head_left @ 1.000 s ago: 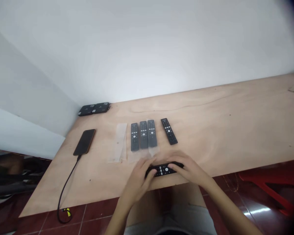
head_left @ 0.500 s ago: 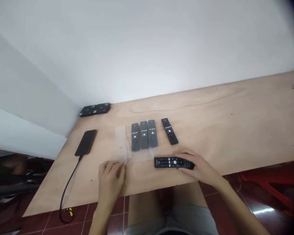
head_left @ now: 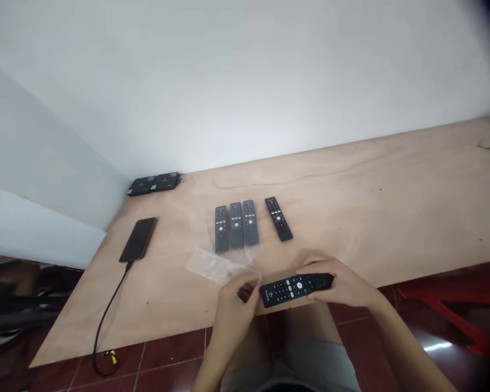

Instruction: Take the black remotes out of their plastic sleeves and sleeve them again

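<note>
My right hand (head_left: 335,280) grips the lower end of a black remote (head_left: 294,288), raised at the table's front edge with its buttons up. My left hand (head_left: 240,296) pinches the end of a clear plastic sleeve (head_left: 216,264) close to the remote's other end. Behind my hands, three remotes in clear sleeves lie side by side: a left one (head_left: 221,228), a middle one (head_left: 236,224) and a right one (head_left: 250,222). A bare black remote (head_left: 279,219) lies tilted to their right. Another clear sleeve (head_left: 200,228) lies flat to their left.
A phone (head_left: 138,239) lies on the left of the wooden table (head_left: 351,201), with a black cable (head_left: 110,316) hanging over the front edge. Two black boxes (head_left: 153,184) stand in the back left corner by the wall. A red stool (head_left: 445,305) is at the right.
My left hand has moved right, drawing a plastic sleeve towards the remote. My right hand has lifted and tilted the remote slightly, nearer to me.
</note>
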{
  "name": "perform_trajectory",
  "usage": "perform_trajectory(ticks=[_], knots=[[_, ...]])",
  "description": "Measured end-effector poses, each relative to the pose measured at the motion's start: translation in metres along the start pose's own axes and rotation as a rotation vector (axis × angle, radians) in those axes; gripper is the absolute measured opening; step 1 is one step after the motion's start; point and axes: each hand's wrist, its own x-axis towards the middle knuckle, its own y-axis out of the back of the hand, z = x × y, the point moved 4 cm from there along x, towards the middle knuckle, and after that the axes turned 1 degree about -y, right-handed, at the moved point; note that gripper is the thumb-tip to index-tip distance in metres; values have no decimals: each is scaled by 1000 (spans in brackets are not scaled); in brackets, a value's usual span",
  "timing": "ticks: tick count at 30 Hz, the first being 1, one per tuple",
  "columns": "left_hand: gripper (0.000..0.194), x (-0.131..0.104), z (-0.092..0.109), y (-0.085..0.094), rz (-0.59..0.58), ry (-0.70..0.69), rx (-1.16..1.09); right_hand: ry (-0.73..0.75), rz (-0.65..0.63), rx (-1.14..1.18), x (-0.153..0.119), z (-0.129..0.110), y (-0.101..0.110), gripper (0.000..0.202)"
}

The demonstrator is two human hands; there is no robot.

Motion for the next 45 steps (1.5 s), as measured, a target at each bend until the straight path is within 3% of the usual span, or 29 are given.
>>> perform_trajectory(ticks=[7, 17, 25, 29, 34, 38, 45], knots=[[24, 4, -3, -14, -74, 18, -92, 11, 13, 36, -3, 1, 3, 46], [17, 0, 8, -4, 14, -25, 4, 24, 57, 17, 3, -3, 1, 42], [26, -1, 15, -4, -137, -124, -19, 62, 83, -20, 6, -11, 0, 39], [28, 5, 10, 3, -221, -216, 80, 67, 80, -46, 6, -11, -1, 40], [38, 15, 8, 14, -159, -430, 275, 84, 69, -80, 8, -10, -3, 43], [35, 19, 10, 11, -174, -553, 316, 95, 53, -126, 14, -10, -9, 47], [38, 20, 9, 7, -171, -576, 298, 81, 27, -177, 25, -14, -18, 48]])
